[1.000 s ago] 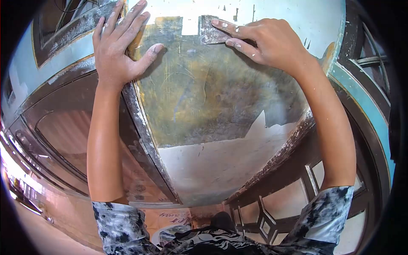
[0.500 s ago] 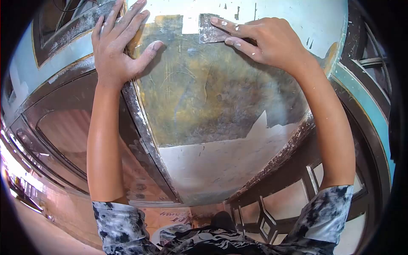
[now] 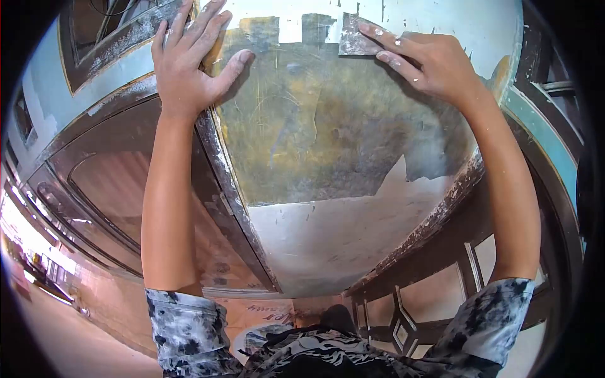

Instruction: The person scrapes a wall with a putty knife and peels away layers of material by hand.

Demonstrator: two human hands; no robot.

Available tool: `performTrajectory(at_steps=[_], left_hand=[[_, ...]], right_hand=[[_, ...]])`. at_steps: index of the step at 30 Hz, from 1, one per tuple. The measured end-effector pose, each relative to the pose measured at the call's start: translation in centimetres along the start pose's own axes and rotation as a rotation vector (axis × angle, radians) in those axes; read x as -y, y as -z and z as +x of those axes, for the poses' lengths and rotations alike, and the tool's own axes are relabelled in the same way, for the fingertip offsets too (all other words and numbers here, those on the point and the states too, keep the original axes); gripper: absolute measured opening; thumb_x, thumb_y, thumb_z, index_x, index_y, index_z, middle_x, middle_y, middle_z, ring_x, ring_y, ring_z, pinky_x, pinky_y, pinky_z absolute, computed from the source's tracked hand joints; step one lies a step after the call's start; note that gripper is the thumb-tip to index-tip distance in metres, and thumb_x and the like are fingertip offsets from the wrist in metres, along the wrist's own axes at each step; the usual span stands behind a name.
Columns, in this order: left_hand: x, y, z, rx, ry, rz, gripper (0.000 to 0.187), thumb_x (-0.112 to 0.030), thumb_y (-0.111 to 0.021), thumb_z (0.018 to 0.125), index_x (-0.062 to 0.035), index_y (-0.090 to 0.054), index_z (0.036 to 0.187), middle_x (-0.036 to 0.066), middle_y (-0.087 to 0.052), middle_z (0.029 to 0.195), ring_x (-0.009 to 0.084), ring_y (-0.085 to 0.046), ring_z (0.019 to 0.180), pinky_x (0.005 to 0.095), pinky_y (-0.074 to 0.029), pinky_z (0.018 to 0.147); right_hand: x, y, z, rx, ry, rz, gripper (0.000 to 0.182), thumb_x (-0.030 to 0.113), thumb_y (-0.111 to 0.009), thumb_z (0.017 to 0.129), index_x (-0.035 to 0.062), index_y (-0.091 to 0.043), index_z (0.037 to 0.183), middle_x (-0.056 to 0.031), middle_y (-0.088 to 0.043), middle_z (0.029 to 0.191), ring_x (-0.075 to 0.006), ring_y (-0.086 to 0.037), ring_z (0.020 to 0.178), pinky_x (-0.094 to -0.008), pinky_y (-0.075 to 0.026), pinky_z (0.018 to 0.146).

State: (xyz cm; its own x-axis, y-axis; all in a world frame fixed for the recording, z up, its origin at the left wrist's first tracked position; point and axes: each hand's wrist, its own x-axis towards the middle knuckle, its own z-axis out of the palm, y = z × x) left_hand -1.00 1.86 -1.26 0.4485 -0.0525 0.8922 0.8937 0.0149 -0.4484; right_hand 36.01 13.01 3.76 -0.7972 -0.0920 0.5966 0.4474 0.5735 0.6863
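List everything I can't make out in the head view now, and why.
Head view:
Left hand: longest fingertips, cut off by the top edge.
Scraper blade: part covered by the right hand; underside turned away.
Wall: upper part, cut off by the top edge.
Lettering: too small to read surely.

I am holding my bare, powder-dusted left hand [image 3: 186,79] flat, its fingers [image 3: 205,25] pointing up and apart, its thumb [image 3: 234,70] jutting rightward. My bare left forearm [image 3: 170,208] is standing nearly vertical beneath it. My bare, white-flecked right hand [image 3: 438,63] is pointing its index finger [image 3: 383,34] inward, with its lower thumb [image 3: 403,68] in a pinching pose, and my bare right forearm [image 3: 513,189] is slanting up and inward.
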Motion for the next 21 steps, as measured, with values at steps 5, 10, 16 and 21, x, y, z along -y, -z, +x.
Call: performTrajectory(at_steps=[5,10,16,21], left_hand=[[-0.1,-0.1,-0.1,-0.014,0.004,-0.023,0.05,-0.039,-0.079,0.083,-0.0153,-0.074,0.127,0.0,-0.063,0.148,0.0316,-0.047,0.146,0.0522,-0.027,0.12],[0.2,-0.2,-0.1,-0.024,0.004,-0.031,0.05,-0.037,-0.079,0.082,-0.0163,-0.074,0.128,0.0,-0.063,0.147,0.0314,-0.048,0.146,0.0521,-0.027,0.12],[-0.1,0.6,0.1,0.032,0.048,0.022,0.056,-0.04,-0.077,0.077,-0.0017,-0.074,0.118,0.016,-0.065,0.142,0.0417,-0.05,0.142,0.0537,-0.03,0.117],[-0.1,0.6,0.1,0.042,0.06,0.004,0.056,-0.039,-0.076,0.079,-0.0028,-0.074,0.12,0.017,-0.064,0.143,0.0416,-0.049,0.143,0.0539,-0.028,0.118]], right_hand=[[1.3,-1.5,-0.3,-0.039,-0.002,0.014,0.045,0.038,-0.057,0.103,0.0401,-0.055,0.148,-0.0049,-0.061,0.071,-0.0284,-0.061,0.062,-0.0401,-0.049,0.057],[1.1,-1.8,-0.6,-0.058,0.013,-0.061,0.045,0.037,-0.06,0.102,0.041,-0.056,0.147,-0.0041,-0.061,0.072,-0.0286,-0.06,0.061,-0.0403,-0.048,0.055],[1.2,-1.7,-0.7,-0.039,0.099,-0.103,0.045,0.041,-0.061,0.102,0.0416,-0.057,0.147,-0.0039,-0.061,0.072,-0.0281,-0.061,0.061,-0.0402,-0.049,0.055],[1.2,-2.1,-0.7,-0.048,0.127,-0.091,0.044,0.042,-0.059,0.102,0.0432,-0.057,0.147,-0.0036,-0.06,0.071,-0.0277,-0.06,0.06,-0.0405,-0.046,0.053]])
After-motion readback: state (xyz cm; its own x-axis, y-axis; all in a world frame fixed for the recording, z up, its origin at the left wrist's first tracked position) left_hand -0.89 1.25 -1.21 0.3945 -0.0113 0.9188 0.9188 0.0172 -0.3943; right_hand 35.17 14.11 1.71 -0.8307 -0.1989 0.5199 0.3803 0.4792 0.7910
